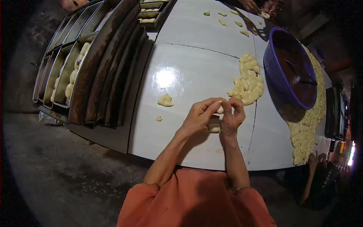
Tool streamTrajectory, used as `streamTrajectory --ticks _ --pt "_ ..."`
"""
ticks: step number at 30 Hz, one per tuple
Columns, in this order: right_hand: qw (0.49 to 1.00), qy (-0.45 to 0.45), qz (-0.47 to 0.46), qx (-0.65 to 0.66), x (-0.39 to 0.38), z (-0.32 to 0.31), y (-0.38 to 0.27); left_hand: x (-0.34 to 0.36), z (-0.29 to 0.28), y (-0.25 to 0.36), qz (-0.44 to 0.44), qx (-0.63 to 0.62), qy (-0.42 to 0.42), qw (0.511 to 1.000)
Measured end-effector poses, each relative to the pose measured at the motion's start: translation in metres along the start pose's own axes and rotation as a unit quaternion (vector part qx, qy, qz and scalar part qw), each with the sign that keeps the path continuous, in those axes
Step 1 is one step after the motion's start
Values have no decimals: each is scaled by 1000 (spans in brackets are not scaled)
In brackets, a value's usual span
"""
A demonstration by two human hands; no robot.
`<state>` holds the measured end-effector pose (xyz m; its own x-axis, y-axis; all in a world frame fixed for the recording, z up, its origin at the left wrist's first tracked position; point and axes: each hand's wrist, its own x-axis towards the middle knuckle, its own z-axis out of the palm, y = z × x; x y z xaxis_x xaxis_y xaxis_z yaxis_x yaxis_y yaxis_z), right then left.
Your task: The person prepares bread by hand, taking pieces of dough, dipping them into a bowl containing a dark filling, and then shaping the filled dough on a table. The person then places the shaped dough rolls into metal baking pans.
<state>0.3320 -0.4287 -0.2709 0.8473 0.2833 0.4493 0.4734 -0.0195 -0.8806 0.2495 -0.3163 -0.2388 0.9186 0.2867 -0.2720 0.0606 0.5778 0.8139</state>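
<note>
Over the near part of the white tabletop, my left hand (201, 113) and my right hand (232, 116) meet, fingers and thumbs closed around a small piece of pale dough (220, 110). Just below them, partly hidden by my hands, lies a short beige piece (214, 128) that I cannot identify for certain. To the left, a flattened lump of dough (165, 100) and a smaller scrap (159, 118) rest on the table. A cluster of overlapping dough pieces (247, 81) sits just beyond my right hand.
A purple basin (267, 62) with dark brown filling stands at the right, beside a broad spread of dough pieces (306, 132). Metal baking tins (62, 56), some holding dough balls, are stacked at the left edge. Other people's hands work at the far side (261, 8) and right (317, 159).
</note>
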Motion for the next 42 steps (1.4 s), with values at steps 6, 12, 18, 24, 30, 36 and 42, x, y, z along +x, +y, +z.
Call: streamTrajectory --ticks 6,12,18,24,30,36,42 --pt "980 -86 174 41 2 -20 -5 -3 -1 -1 18 137 41 990" --pt "970 -222 102 -9 -7 -51 -37 -20 -6 1 -33 241 48 969" --pt "915 -334 173 -143 -8 -56 -14 -45 -27 9 137 523 34 840" --pt "900 -402 36 -167 -11 -50 -36 -44 -38 -20 203 648 -33 733" --pt "893 -402 73 -188 -15 -48 -38 -45 -40 -18 194 653 -60 729" --pt "934 -290 199 -68 -13 -77 -25 -55 -35 -4 163 681 -37 713" --pt "926 -5 196 -321 19 -185 46 -54 -27 1 204 661 -11 722"
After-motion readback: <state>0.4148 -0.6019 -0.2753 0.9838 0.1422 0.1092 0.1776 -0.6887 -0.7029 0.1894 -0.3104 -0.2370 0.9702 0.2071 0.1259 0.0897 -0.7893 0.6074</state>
